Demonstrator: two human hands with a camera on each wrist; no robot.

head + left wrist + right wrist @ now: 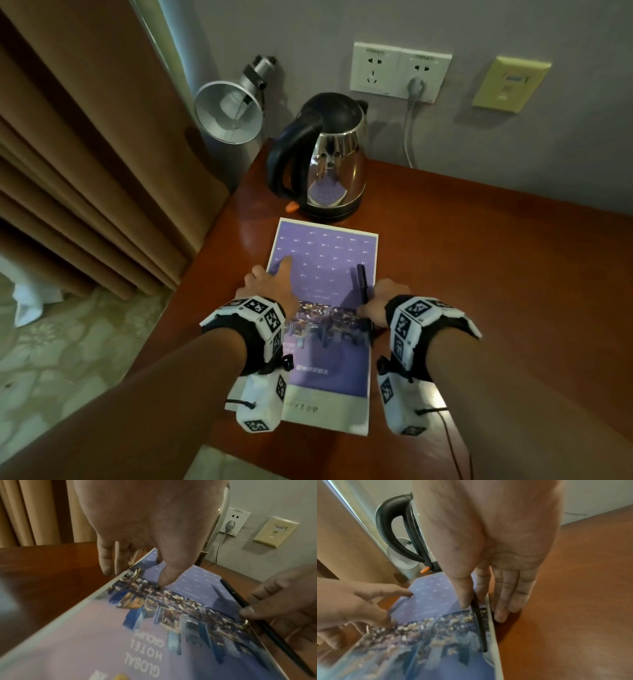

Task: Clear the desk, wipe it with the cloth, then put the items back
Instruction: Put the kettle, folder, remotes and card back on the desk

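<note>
1. The magazine (329, 363) lies flat on the brown desk (496, 274), near its left front corner; its purple cover faces up, with the print upside down to the person.
2. The black pen (361, 277) lies on the cover along the magazine's right edge, pointing away from the person.
3. The left hand (270, 284) is at the magazine's left edge; its thumb (167, 577) presses down on the cover and its forefinger lies stretched out on the purple part; the other fingers curl down over the edge, so the hand grips the magazine; whether they reach under it cannot be told.
4. The right hand (376, 305) is at the right edge; its thumb (464, 596) presses against the pen, with the forefinger just on the pen's other side, pinching it; the other three fingers (505, 595) are straight, tips down on the desk against the magazine's edge.
5. A steel kettle (329, 161) with a black handle stands just beyond the magazine; a silver lamp (227, 113) hangs to its left, off the desk, beside the brown curtain (85, 154).
6. White wall sockets (399, 70) sit above the kettle; a grey plug (415, 85) is in the right one.
</note>
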